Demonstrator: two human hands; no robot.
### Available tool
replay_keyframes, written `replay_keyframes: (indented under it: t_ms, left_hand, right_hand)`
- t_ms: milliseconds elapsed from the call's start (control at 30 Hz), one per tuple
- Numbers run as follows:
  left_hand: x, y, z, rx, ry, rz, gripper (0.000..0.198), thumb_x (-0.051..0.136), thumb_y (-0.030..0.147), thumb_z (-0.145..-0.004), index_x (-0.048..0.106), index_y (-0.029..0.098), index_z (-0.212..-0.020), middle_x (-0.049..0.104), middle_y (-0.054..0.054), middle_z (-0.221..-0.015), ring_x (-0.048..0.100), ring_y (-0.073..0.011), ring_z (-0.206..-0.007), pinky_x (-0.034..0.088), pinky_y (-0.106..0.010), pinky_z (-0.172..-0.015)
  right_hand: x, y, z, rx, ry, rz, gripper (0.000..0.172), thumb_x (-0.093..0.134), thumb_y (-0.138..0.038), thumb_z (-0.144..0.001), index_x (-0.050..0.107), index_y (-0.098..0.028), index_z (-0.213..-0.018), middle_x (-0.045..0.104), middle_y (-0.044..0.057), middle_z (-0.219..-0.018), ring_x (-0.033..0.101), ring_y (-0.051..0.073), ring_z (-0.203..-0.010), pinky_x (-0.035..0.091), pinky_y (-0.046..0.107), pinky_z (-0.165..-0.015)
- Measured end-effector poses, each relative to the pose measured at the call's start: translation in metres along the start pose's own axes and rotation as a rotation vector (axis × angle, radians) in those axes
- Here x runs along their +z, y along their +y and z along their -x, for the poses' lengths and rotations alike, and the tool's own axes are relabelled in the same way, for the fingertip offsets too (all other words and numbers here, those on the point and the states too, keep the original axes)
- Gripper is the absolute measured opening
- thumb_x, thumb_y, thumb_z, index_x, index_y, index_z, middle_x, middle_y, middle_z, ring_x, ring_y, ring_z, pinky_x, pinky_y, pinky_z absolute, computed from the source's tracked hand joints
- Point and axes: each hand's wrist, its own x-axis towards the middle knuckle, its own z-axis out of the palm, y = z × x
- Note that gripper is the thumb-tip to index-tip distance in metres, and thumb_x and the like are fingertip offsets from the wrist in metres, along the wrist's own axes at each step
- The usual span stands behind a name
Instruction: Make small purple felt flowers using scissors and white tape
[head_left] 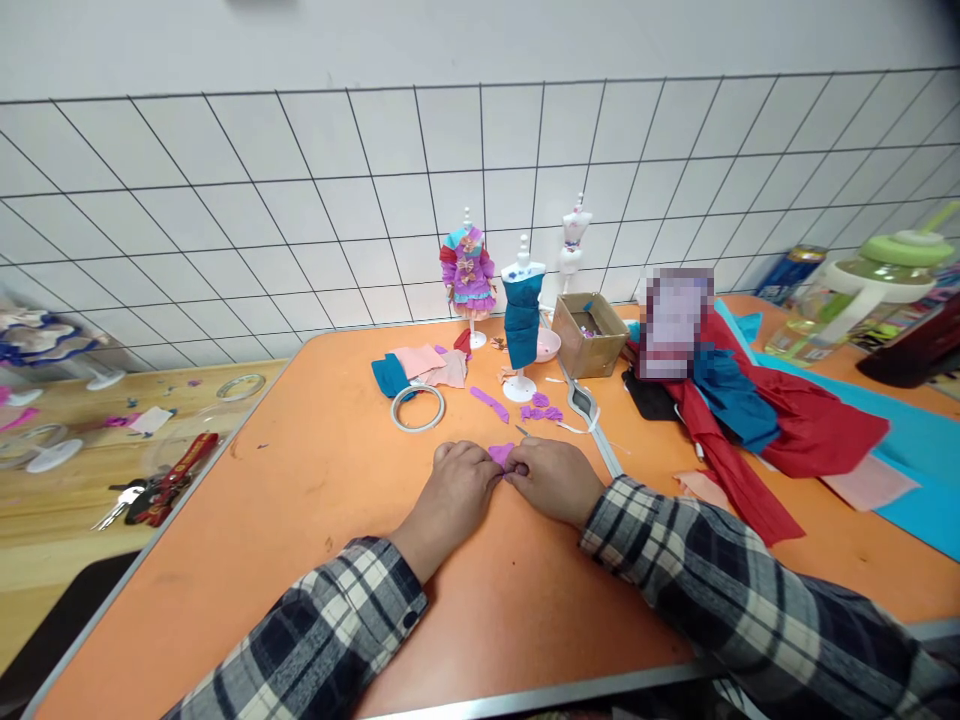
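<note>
A small piece of purple crepe paper (500, 454) is pinched between the fingertips of both hands, close above the orange table (300, 560). My left hand (459, 492) is closed on its left side, and my right hand (556, 478) grips it from the right. The fingers partly cover the piece. Just beyond the hands lie a purple strip (490, 405) and some crumpled purple bits (541, 412). A mini dress form (523, 320) wrapped in teal paper stands upright behind them. A roll of tape (418, 409) rests to the left, beside teal and pink paper scraps (431, 367).
Behind stand a doll form in a purple ruffled dress (469, 270) and a bare white form (574, 240). A cardboard box (592, 345), a phone (675, 325) with a blurred screen, red paper (810, 420) and a green-lidded bottle (855, 290) are at right. Keys (124, 503) lie at left.
</note>
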Motion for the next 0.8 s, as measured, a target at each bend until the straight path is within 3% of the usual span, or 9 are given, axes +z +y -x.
replay_keyframes:
  t_ms: [267,800]
  left_hand:
    - [-0.0011,-0.0021,-0.0006,0.062,-0.023,-0.023,0.022,0.049,0.02,-0.093,0.072,0.018,-0.091,0.069,-0.006,-0.084,0.056,-0.0204,-0.086,0.042,-0.034,-0.079]
    - [-0.0005,-0.0022,-0.0008,0.05,0.012,-0.034,0.024,0.049,0.021,-0.093,0.072,0.018,-0.088,0.069,-0.006,-0.083,0.056,-0.0206,-0.086,0.041,-0.034,-0.078]
  right_hand:
    - [-0.0024,0.0008,-0.0008,0.006,-0.016,-0.002,0.019,0.052,-0.032,-0.087,0.069,-0.026,-0.09,0.065,0.001,-0.085,0.059,0.015,-0.08,0.031,0.026,-0.06]
    - [-0.004,-0.0007,-0.0005,0.016,-0.038,0.016,0.022,0.051,-0.034,-0.088,0.07,-0.025,-0.093,0.066,0.002,-0.088,0.059,0.015,-0.079,0.032,0.025,-0.061]
